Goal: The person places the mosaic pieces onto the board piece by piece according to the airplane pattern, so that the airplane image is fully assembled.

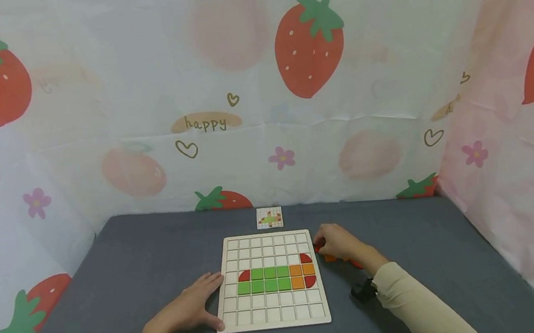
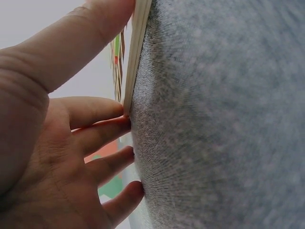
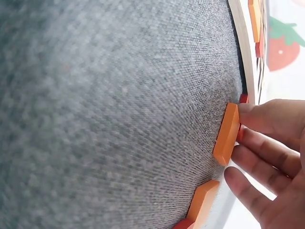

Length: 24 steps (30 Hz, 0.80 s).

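A pale square grid board [image 1: 258, 316] lies on the table, with green squares [image 1: 270, 279], orange squares [image 1: 302, 275] and red rounded-corner pieces [image 1: 305, 258] in its cells. My left hand [image 1: 191, 303] rests at its left side, thumb on the near-left corner and straight fingertips along the edge. Just right of the board, my right hand [image 1: 339, 241] pinches a red piece [image 3: 240, 132] between thumb and fingers; most of it is hidden. Beside those fingertips, an orange piece [image 3: 226, 134] lies on the cloth, and another orange piece [image 3: 203, 202] lies farther along.
Behind the board lies a small card [image 1: 269, 218] printed with a coloured grid figure. A red piece [image 1: 356, 264] shows beside the right wrist. Grey cloth [image 1: 432, 247] covers the table, and a strawberry-print curtain [image 1: 265, 150] hangs around its back and sides.
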Tool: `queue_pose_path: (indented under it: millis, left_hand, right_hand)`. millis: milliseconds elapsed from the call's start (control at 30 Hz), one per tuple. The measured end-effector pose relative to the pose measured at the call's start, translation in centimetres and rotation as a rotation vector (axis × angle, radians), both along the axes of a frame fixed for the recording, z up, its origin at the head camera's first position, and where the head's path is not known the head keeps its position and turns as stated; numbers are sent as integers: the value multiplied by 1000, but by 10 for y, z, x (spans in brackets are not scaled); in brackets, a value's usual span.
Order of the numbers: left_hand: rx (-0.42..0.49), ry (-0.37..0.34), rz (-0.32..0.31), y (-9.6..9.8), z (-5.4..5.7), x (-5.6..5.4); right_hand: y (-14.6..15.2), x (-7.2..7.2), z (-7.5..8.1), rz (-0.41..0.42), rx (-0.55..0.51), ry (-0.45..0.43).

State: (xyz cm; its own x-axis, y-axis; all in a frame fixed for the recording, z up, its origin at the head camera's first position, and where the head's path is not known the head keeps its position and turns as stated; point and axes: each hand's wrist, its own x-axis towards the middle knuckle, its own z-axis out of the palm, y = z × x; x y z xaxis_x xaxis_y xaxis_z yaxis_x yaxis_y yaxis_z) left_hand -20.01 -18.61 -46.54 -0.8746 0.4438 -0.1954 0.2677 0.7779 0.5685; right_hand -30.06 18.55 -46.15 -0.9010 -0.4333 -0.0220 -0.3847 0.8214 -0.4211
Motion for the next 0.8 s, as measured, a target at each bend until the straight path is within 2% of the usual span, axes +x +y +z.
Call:
queue_pose_path:
  millis: [367, 800]
  left_hand:
    - [8, 5, 2, 0, -1, 1]
    - [3, -1, 9, 0, -2, 0]
  right_hand:
    - [-1, -2, 0, 34, 16, 31]
    - [-2, -3, -1, -10, -3, 16]
